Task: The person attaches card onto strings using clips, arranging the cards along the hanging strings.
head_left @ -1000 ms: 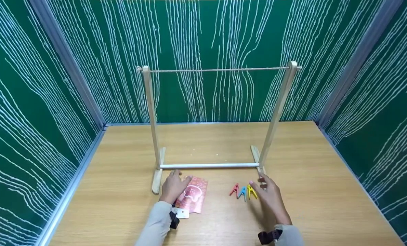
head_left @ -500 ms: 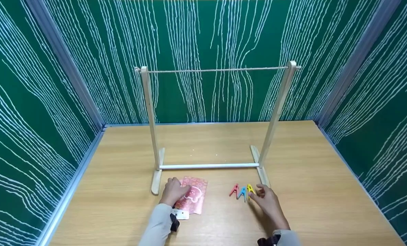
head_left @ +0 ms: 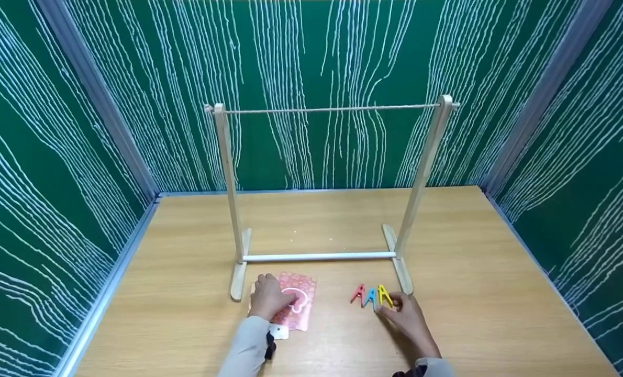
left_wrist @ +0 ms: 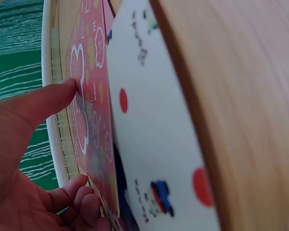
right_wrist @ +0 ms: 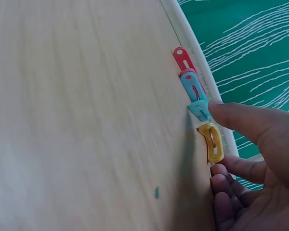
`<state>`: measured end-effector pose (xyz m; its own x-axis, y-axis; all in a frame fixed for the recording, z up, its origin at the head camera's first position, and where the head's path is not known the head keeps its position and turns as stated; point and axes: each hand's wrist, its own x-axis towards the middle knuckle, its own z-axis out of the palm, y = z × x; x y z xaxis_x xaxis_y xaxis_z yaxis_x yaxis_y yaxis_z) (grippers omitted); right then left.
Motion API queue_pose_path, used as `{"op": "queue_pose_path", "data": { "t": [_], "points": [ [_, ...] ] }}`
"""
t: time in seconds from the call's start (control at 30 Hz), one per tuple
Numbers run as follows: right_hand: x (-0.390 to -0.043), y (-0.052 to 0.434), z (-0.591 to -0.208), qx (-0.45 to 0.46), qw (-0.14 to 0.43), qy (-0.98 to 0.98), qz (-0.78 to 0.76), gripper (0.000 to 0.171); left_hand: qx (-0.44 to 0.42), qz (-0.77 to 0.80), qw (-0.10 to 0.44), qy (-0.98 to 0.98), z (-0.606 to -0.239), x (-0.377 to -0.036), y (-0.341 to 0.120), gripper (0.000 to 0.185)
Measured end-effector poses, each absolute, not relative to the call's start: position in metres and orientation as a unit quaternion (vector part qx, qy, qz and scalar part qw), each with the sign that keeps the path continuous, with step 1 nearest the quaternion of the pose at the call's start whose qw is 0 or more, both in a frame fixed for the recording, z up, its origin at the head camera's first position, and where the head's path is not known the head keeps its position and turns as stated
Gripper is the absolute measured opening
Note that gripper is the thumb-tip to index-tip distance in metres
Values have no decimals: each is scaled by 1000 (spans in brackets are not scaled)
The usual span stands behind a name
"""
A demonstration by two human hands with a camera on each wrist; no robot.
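Three little plastic pegs sit in a row on the wooden table [head_left: 474, 293], just in front of the right foot of the wooden rack [head_left: 326, 183]: a red clip [head_left: 358, 294], a blue clip [head_left: 370, 298] and a yellow clip [head_left: 384, 295], pretty much touching each other. The right hand [head_left: 405, 317] is right up against them, fingers curled in. From the right wrist view the thumb is pressing on the end of the blue clip while the fingers [right_wrist: 241, 168] tuck in behind the yellow clip, so it looks like it's starting to pinch the yellow one, though I can't tell if it's got a proper hold. Over on the other side, the left hand [head_left: 267, 297] is lying on a pink patterned bag [head_left: 298, 301] that's flat on the table near the rack's left foot. The left wrist view shows the thumb tip touching the bag's top face and the fingers curling round its near edge. A white card with red dots [left_wrist: 154, 144] sticks out from under the bag on the near side. The string [head_left: 327, 109] across the top of the rack is bare.
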<state>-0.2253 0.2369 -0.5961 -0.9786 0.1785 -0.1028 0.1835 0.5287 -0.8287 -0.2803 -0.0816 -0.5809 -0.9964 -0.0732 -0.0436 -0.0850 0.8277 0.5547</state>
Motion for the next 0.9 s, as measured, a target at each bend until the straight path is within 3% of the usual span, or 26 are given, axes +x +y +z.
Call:
{"op": "queue_pose_path", "data": {
  "t": [0.23, 0.47, 0.9],
  "points": [
    [-223, 234, -603, 121, -1, 878, -463, 52, -56, 295, 14, 954, -583, -281, -78, 69],
    [-224, 231, -605, 147, 32, 879, -453, 56, -75, 286, 24, 955, -581, -282, -74, 61],
    [-224, 231, -605, 141, 15, 877, -459, 54, -82, 297, 22, 951, -580, -283, -74, 63]
  ]
}}
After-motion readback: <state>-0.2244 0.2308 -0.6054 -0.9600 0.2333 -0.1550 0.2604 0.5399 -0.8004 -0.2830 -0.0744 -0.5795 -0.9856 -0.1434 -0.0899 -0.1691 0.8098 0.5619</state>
